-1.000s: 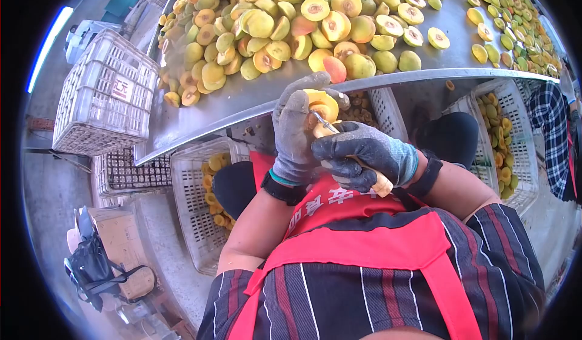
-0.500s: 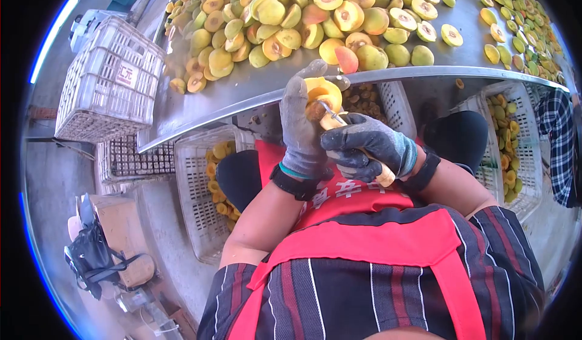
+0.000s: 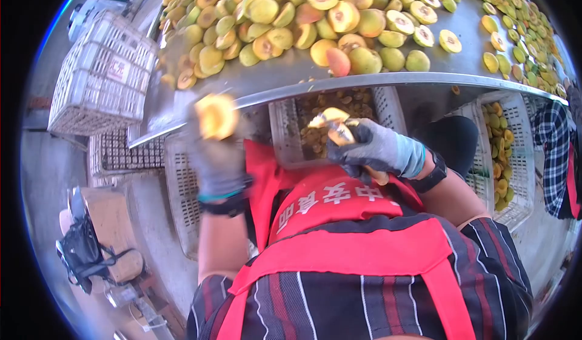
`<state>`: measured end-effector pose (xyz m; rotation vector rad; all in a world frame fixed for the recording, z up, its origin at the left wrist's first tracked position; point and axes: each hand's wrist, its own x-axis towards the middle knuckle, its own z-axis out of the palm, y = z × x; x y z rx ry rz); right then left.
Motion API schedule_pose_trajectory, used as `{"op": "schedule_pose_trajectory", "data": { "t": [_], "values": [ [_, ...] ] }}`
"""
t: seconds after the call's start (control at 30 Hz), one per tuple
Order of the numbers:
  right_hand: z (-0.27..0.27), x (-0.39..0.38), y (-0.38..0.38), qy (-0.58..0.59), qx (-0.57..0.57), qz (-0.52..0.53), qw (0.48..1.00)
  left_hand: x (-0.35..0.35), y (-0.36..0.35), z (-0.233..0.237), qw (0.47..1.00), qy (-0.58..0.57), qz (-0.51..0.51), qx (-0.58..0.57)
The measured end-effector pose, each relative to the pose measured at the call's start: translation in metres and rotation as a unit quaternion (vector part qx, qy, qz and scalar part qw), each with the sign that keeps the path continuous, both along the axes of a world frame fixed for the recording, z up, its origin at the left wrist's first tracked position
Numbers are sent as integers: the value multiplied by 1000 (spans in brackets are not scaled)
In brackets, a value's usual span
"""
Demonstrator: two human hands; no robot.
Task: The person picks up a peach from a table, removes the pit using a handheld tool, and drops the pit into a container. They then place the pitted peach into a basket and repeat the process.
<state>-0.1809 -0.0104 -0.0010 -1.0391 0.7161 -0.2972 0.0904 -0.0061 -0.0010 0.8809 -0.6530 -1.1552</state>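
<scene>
My left hand (image 3: 219, 158), gloved and smeared by motion, holds a pitted yellow peach half (image 3: 217, 116) over the left crate, near the table's edge. The hollow of the half faces up. In my gloved right hand (image 3: 379, 149) is a wooden-handled pitting tool (image 3: 379, 176), its handle end showing below the fingers. A blurred yellowish piece (image 3: 329, 118) is at the tool's tip, above a crate (image 3: 285, 135) of brown and orange scraps under the table. Beyond the hands, a heap of halved peaches (image 3: 264, 10) lies on the metal table (image 3: 448, 67).
White plastic crates (image 3: 100, 76) are stacked at the left, beside another crate (image 3: 182, 188) near my left arm. A crate of peach halves (image 3: 500, 152) stands at the right. Plaid cloth (image 3: 550, 158) hangs beyond it. A black bag (image 3: 85, 246) lies by a cardboard box.
My left hand has moved left and away from the right hand with the peach half. The tool has come out of the half, and a yellowish piece shows at its tip.
</scene>
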Motion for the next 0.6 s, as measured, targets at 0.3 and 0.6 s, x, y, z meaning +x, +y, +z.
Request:
{"op": "schedule_pose_trajectory", "data": {
  "t": [0.3, 0.6],
  "values": [
    [-30, -27, -3, 123, 6, 9, 992, 19, 0, 50, 825, -563, 40, -23],
    [-9, -31, 7, 129, -26, -105, 986, -122, -112, -27, 702, -688, -183, 27]
  ]
}}
